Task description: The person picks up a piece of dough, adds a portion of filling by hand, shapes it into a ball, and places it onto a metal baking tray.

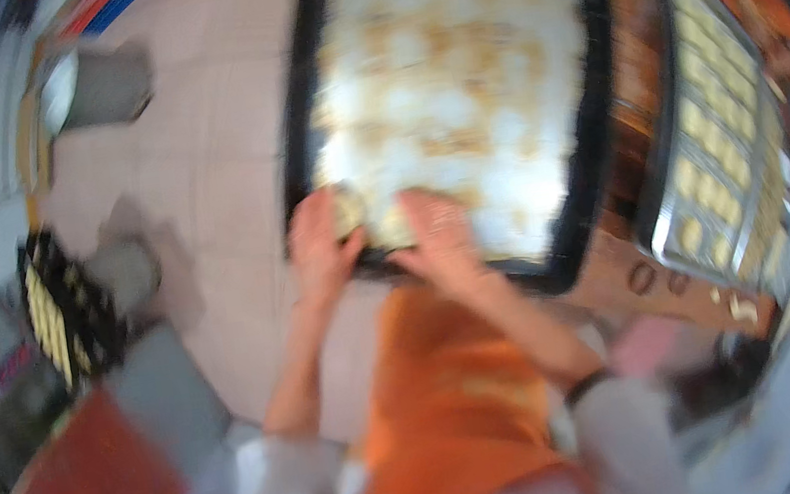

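Observation:
A large baking tray (451, 67) with a black rim and a shiny, brown-stained surface lies in front of me. At its near left corner, my left hand (316, 246) curves around a pale dough piece (348, 213), thumb on one side and fingers on the other. To the right, my right hand (438, 233) has a second pale dough piece (396, 228) between thumb and fingers, low over the tray's near edge. Both hands are blurred, so whether the dough rests on the tray is hard to see.
On the right, a metal tray (711, 127) carries rows of pale dough pieces beside a brown wooden surface (635, 51). A grey bucket (98, 87) stands on the tiled floor (209, 142) at far left. Nearer left is a black rack (70, 308) with pale pieces.

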{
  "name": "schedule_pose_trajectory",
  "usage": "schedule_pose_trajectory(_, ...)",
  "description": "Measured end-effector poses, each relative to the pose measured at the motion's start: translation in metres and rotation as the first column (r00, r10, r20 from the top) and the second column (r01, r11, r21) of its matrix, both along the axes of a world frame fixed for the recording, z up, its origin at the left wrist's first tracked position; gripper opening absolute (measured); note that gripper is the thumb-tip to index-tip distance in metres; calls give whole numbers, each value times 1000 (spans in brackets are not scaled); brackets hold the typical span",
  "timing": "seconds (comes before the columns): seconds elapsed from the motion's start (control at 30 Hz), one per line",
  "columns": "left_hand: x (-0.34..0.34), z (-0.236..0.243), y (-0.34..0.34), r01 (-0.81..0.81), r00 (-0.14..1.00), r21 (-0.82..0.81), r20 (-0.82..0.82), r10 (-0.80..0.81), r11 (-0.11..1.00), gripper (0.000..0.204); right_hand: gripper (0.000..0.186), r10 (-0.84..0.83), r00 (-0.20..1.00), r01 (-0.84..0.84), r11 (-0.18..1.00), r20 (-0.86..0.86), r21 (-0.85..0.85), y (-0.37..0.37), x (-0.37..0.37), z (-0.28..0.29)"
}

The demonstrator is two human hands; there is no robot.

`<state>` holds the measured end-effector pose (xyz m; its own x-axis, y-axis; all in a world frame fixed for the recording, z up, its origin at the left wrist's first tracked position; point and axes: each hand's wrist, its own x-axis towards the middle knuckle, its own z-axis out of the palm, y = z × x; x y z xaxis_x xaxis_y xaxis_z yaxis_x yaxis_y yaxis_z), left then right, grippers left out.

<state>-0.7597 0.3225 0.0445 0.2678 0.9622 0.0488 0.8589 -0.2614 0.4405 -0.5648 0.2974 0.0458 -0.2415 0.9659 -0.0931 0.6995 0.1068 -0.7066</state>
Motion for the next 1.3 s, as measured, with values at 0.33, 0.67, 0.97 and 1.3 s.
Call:
schedule_pose_trajectory(0.33, 200, 37, -36, 216, 920, -63, 346, -182, 974, 41, 40, -805, 543, 812, 576, -240, -93, -104, 271, 69)
schedule_pose_trajectory(0.67, 542, 26, -86, 904, 424, -47, 198, -884, 424, 53, 53, -695, 670, 726, 687, 261, -31, -235, 584, -5)
schedule_pose_trajectory(0.97, 596, 39, -82, 875, 312, -371, -60, -948, 311, 32, 44, -461, 779, 574, 797, 424, -188, -217, 609, 32)
schedule_pose_trajectory(1.3, 456, 93, -68, 681, 730, -548, 558, -395, 485, 39, 44, -819, 543, 744, 571, -186, -346, -200, 513, 50)
